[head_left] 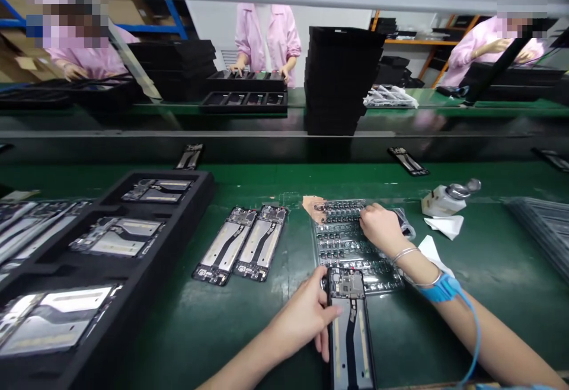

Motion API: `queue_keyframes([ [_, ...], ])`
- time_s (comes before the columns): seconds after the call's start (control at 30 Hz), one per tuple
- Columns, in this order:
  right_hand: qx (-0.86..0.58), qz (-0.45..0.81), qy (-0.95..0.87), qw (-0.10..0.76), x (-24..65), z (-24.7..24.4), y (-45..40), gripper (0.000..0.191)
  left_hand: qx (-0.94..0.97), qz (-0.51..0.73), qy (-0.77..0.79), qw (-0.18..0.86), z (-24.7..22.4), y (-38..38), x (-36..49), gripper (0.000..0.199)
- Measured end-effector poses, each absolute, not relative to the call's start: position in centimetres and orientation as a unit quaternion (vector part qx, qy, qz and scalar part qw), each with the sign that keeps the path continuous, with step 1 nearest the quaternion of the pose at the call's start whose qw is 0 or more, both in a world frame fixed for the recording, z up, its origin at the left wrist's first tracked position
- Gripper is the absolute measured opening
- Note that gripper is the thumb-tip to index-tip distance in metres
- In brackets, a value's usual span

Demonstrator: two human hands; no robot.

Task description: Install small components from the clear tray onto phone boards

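Observation:
My left hand grips an open phone body by its left edge, thumb over the front. The phone's circuit board is at the top and a dark flex cable runs down its middle. Over a clear plastic tray with rows of small dark parts is my right hand, its fingers pinched together at the tray's upper right. What lies between those fingertips is hidden. A blue wrist strap with a cord is on my right wrist. Two more phone bodies lie side by side left of the tray.
At left, a black foam tray holds several phone bodies. A white dispenser bottle and folded white paper are right of the parts tray. Stacked clear trays sit far right. Several people in pink work beyond a tall black stack.

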State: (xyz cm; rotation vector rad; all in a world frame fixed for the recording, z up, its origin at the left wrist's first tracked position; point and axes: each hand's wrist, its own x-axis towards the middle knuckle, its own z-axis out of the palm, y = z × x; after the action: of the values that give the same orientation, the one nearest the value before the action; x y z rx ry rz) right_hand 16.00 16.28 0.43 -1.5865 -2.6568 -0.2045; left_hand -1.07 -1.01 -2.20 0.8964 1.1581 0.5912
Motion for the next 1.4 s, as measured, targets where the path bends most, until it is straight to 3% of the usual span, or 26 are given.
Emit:
queue_keyframes([
  [0.1,-0.534,-0.057,-0.841,0.058,16.3,1.0,15.5,0.019,0.478,0.236,0.576,0.620,-0.8,-0.8,-1.2,0.062],
  [0.2,-0.563,-0.029,-0.820,0.099,16.9,2.1,13.4,0.017,0.578,0.223,0.645,0.448,0.3,-0.7,-1.4,0.052],
  [0.4,-0.479,0.391,-0.764,0.186,15.9,2.4,6.6,0.012,0.740,0.267,0.588,0.185,-0.4,-1.1,-1.0,0.011],
  [0.53,-0.458,0.457,-0.744,0.165,14.6,1.5,4.1,0.012,0.804,0.284,0.517,0.080,-1.3,-1.3,-0.8,0.016],
  [0.63,-0.448,0.485,-0.729,0.177,14.7,1.3,4.2,0.015,0.795,0.281,0.525,0.115,-1.4,-1.1,-0.8,0.019],
  [0.73,-0.445,0.487,-0.724,0.203,15.4,1.8,4.7,0.021,0.725,0.312,0.556,0.259,-1.0,-0.9,-1.0,0.016],
  [0.87,-0.428,0.408,-0.775,0.224,15.7,2.5,4.7,0.012,0.640,0.338,0.550,0.416,-0.4,-0.5,-1.2,0.012],
  [1.17,-0.388,0.277,-0.861,0.176,15.4,2.2,4.0,0.008,0.642,0.337,0.548,0.417,0.1,-0.7,-1.1,0.012],
  [1.4,-0.441,0.478,-0.728,0.216,17.1,3.2,4.6,0.016,0.618,0.353,0.509,0.483,0.5,-0.6,-0.9,0.022],
])
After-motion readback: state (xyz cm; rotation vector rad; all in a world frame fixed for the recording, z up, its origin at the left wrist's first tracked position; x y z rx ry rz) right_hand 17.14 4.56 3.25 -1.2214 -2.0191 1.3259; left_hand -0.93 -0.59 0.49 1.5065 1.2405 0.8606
